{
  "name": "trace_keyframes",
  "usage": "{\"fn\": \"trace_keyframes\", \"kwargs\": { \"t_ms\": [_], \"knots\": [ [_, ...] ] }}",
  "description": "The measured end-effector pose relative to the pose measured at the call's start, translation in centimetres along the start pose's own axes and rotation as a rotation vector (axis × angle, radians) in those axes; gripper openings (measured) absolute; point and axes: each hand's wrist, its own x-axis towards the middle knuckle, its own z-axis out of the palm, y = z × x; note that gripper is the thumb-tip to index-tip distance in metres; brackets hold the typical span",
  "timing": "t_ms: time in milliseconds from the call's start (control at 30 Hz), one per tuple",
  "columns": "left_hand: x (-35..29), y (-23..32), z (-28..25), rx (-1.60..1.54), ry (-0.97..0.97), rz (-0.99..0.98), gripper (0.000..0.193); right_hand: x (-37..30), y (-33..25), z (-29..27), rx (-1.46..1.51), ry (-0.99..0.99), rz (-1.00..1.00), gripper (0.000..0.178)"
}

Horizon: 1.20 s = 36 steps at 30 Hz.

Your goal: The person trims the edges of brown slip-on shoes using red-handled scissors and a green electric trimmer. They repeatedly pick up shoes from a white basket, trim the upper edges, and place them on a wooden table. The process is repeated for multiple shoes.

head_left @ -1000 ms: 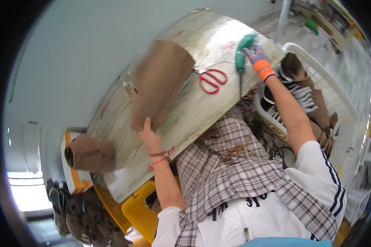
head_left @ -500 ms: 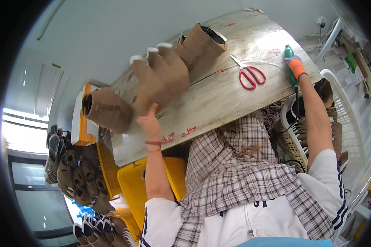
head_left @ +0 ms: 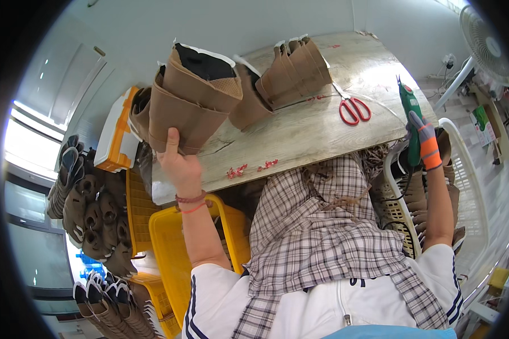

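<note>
My left hand (head_left: 180, 166) grips a nested stack of brown shoe uppers (head_left: 186, 104) with black lining and white edges, held tilted over the left part of the table. Its thumb presses on the outer face. In a grey and orange glove, my right hand (head_left: 424, 138) is wrapped round a green corded hand tool (head_left: 410, 101), whose narrow dark tip points up and away. Red-handled scissors (head_left: 354, 111) lie on the table between my hands. Beyond the held stack are another pile of brown uppers (head_left: 297, 73) and a single piece leaning beside it.
The wood-look table (head_left: 300, 133) has red marks. Below its left edge stands a yellow crate (head_left: 167, 248); an orange and white box (head_left: 116, 133) sits farther left. At right are a white basket (head_left: 466, 186) of uppers and a fan (head_left: 486, 48). More uppers (head_left: 90, 209) hang at left.
My left hand has brought its stack of uppers nearer and turned the lined opening into view. My right hand has lowered toward me with the green tool, lifting it off the table.
</note>
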Motion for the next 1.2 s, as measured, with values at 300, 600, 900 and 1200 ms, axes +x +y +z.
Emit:
{"fn": "trace_keyframes", "kwargs": {
  "t_ms": [300,600,900,1200],
  "knots": [
    [0.9,3.6,-0.6,-0.967,0.053,-0.748,0.029,-11.1,-2.2,9.3,-0.532,-0.112,-0.851,0.061],
    [-2.1,-2.2,0.0,-0.968,0.064,-1.015,0.023,-13.2,-2.7,10.8,-0.94,-0.141,-1.102,0.068],
    [-3.5,-3.9,1.4,-1.096,-0.054,-1.144,0.026,-13.4,-1.6,11.1,-0.885,-0.207,-1.033,0.064],
    [-4.3,-4.4,2.8,-1.091,-0.087,-1.205,0.028,-13.6,-1.5,11.8,-0.87,-0.252,-1.022,0.066]
  ]
}}
